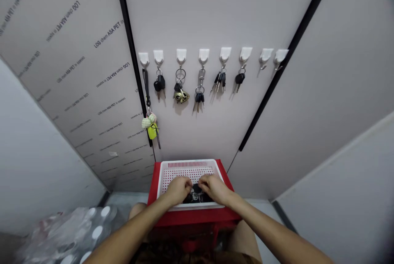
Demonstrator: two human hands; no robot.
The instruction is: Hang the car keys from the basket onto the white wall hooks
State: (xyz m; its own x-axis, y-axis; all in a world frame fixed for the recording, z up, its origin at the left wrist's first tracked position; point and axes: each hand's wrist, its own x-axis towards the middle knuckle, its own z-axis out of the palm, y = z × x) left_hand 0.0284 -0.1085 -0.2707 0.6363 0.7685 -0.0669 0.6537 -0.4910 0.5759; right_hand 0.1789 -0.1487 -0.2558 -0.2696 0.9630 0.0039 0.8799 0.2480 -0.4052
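Observation:
A white plastic basket [187, 165] with a perforated floor sits on a red stool [193, 217]. My left hand [178, 190] and my right hand [214, 188] reach into it from either side, fingertips close together above a dark bunch of keys [195, 197]. The hands partly hide that bunch, so I cannot tell whether they grip it. Higher up, a row of white adhesive hooks [203, 55] crosses the wall, with several key bunches hanging from them, such as a black-fobbed set [199, 96].
A black strip [129, 38] runs down the wall beside panels printed with "LOG chem ASA PET" [92, 51]. A lanyard with a yellow tag [152, 130] hangs at the strip. Plastic-wrapped bottles [74, 231] lie at lower left, and my knees flank the stool.

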